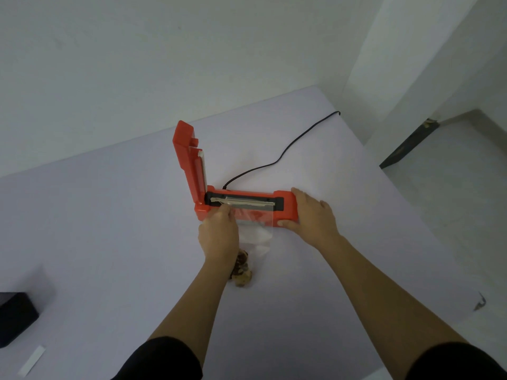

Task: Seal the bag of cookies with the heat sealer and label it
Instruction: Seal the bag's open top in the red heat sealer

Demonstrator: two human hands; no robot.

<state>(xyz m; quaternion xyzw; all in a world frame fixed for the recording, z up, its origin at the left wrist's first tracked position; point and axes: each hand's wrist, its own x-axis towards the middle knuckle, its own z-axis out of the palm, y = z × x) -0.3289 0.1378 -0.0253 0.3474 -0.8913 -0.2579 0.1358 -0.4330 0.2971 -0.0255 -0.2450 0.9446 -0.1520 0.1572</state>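
While heat sealer (285,205) stands open, bag (256,233) is positioned.
Limp, likely slippery film: left hand (219,234) pinches mouth edge; right hand (312,212) clasps sealer end.

Open sealer (285,205); left hand (219,238) pinches bag (256,234); right hand (311,215) grips its end.

A pale lavender table (109,215) spreads from 9 to 5 o'clock. Behind it, at 11 o'clock, rises a plain white wall (137,64). A white column (397,64) juts out at 1 o'clock. Pale floor (452,201) lies at 3 o'clock, with a dark strip (408,145) at the wall's foot. The light is soft and even.
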